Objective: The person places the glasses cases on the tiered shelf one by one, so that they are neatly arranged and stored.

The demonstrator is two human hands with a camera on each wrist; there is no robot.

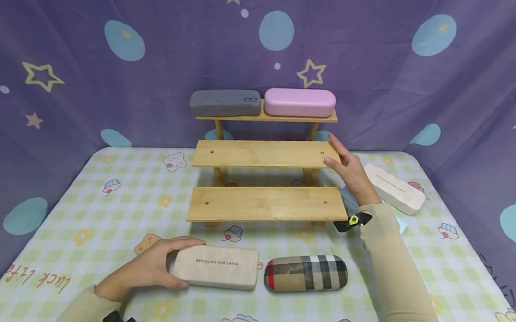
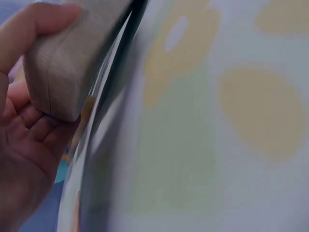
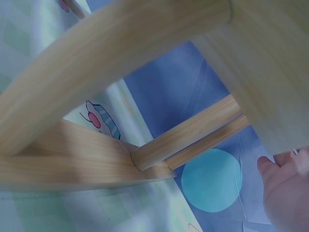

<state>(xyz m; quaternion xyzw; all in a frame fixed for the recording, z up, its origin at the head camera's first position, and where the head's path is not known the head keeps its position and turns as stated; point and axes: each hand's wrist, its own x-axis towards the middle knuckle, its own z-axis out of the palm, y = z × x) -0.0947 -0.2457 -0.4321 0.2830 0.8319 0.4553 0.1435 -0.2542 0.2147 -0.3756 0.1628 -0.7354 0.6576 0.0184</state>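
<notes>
My left hand [image 1: 167, 265] grips the left end of a beige case [image 1: 216, 267] printed "REFUELING FOR CHINA", which lies on the table's front. In the left wrist view the thumb and palm of the left hand [image 2: 29, 96] wrap that beige case's end [image 2: 67, 63]. My right hand [image 1: 336, 155] rests with straight fingers against the right end of the middle board [image 1: 262, 153] of a three-step wooden shelf. The right wrist view shows the right hand's fingertip [image 3: 285, 188] under the shelf's boards [image 3: 120, 53]. A grey case [image 1: 224, 102] and a pink case [image 1: 299, 102] lie on the top board.
A plaid case [image 1: 307, 272] lies just right of the beige one. A white case [image 1: 393, 188] lies on the table behind my right wrist. The bottom board [image 1: 265, 203] is bare. A checked cloth [image 1: 108, 212] covers the table, with a purple curtain [image 1: 71, 76] behind.
</notes>
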